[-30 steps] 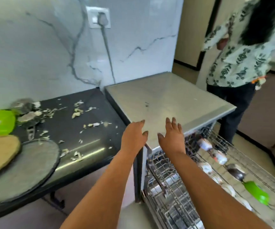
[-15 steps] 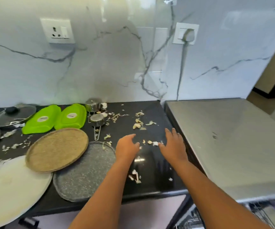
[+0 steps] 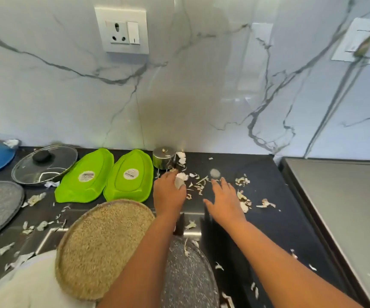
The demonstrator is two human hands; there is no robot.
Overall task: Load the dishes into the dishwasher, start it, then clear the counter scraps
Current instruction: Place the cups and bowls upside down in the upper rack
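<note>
A glass lid (image 3: 44, 163) and two green trays (image 3: 106, 175) lay on the black counter (image 3: 279, 218). The left hand (image 3: 168, 194) hovered over scraps (image 3: 198, 184), fingers curled; whether they pinched anything was unclear. The right hand (image 3: 225, 201) spread flat, fingers apart.

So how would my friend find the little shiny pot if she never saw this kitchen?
Start at the black counter below the marble wall. Follow the back edge past the two green trays lying side by side. Just right of them, against the wall, stands the small steel pot: the only round, mirror-shiny thing there, with pale peel scraps scattered beside it.
</note>
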